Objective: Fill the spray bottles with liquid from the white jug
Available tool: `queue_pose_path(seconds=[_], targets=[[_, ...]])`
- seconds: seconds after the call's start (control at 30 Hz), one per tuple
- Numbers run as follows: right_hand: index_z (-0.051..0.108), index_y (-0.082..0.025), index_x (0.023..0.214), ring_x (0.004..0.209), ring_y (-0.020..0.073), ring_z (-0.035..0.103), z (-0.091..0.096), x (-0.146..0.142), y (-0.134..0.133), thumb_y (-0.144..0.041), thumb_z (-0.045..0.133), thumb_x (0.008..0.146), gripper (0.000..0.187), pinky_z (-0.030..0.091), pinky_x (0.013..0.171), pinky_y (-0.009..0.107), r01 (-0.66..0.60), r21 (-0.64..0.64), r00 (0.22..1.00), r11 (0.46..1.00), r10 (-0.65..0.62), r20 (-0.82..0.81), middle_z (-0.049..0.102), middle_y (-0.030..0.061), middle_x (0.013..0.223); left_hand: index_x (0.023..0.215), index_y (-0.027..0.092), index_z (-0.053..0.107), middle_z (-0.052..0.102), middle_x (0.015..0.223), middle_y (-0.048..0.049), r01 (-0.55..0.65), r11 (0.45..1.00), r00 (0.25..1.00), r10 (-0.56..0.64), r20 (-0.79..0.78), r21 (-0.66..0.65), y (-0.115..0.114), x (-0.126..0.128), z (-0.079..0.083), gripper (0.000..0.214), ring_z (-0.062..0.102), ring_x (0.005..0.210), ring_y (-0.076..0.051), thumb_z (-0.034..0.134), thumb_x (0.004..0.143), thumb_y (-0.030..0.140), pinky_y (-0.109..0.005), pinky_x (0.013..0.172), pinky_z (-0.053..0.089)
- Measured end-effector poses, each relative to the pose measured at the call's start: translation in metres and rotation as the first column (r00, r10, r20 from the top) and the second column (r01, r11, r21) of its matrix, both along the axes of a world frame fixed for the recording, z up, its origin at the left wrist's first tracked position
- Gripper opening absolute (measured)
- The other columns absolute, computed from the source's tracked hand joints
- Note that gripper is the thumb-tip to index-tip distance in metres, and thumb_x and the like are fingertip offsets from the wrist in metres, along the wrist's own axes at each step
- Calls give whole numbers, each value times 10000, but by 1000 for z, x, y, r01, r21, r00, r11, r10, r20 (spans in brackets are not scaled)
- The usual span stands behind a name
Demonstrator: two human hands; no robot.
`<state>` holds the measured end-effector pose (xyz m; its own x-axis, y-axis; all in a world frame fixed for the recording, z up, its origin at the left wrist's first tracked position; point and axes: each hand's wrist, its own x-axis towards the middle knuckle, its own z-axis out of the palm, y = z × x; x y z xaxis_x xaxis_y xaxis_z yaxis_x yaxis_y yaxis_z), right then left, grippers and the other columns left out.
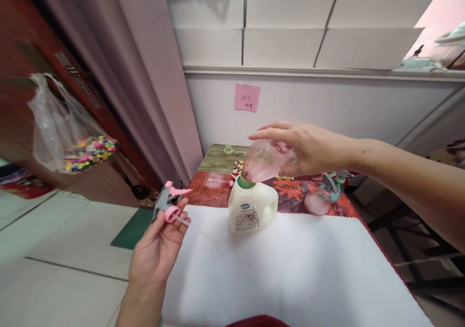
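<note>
Right hand: my right hand (308, 147) curls its fingers from above around a clear pink plastic bottle (266, 161), rounded and bulbous, tipped mouth-down.
Pink bottle: its neck meets the green mouth of a squat cream-white plastic jug (252, 211) with a moulded handle and a printed label.
Jug: it stands upright at the far edge of a white, softly textured cloth (298, 269) that covers the near part of the table.
Left hand: my left hand (160, 247) is partly closed, thumb and fingertips pinching a pink-and-grey plastic trigger sprayer head (170, 202) by its round collar; a thin clear dip tube trails from it over the cloth.
Table: beyond the cloth shows a red patterned covering (290, 194) with printed lettering.
Behind the jug: another clear pink bottle (215, 180) lies on its side to the left; a round pink spray bottle with a grey-green trigger (323, 196) sits to the right.
Wall: a square pink sticky note (247, 97) with handwriting is stuck to the smooth pale panel.
Left side: a thin crinkled clear plastic bag of multicoloured beads (69, 133) hangs on the dark red door.
</note>
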<state>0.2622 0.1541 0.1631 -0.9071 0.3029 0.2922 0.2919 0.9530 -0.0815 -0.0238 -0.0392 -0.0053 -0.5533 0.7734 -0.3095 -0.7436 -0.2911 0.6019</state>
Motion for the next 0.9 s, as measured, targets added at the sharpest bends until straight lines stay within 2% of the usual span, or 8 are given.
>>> queue_pose_path(seconds=[0.3, 0.47, 0.7, 0.9], targets=[[550, -363, 1417, 1010, 259, 687, 21, -25, 8, -279, 826, 724, 751, 546, 839, 354, -91, 36, 991, 995, 87, 102, 664, 7, 1264, 1112, 121, 719, 768, 999, -188, 20, 1000, 999, -20, -35, 5, -1, 0, -3, 290, 730, 736, -200, 507, 915, 129, -334, 731, 634], [551, -331, 1418, 925, 225, 690, 30, -37, 7, -342, 850, 698, 780, 533, 749, 313, -111, 129, 978, 985, 85, 192, 669, 18, 1238, 1095, 108, 730, 766, 984, -199, -4, 1000, 999, 3, -35, -23, 2, 2, 0, 277, 725, 705, -200, 530, 905, 135, -334, 701, 635], [528, -313, 1437, 908, 211, 694, 37, -40, 0, -323, 796, 771, 717, 507, 739, 297, -135, 209, 967, 968, 83, 243, 675, 43, 1236, 1010, 91, 735, 768, 993, -196, -4, 999, 1000, 3, -26, -42, 0, 1, 1, 278, 728, 714, -197, 472, 929, 126, -330, 705, 636], [516, -318, 1443, 852, 195, 672, 37, -38, 0, -298, 796, 759, 740, 476, 673, 285, -142, 237, 965, 961, 82, 248, 672, 46, 1240, 1140, 131, 711, 769, 1024, -183, 47, 998, 998, -46, -48, 29, -1, 1, -1, 322, 732, 742, -191, 453, 948, 130, -331, 732, 634]])
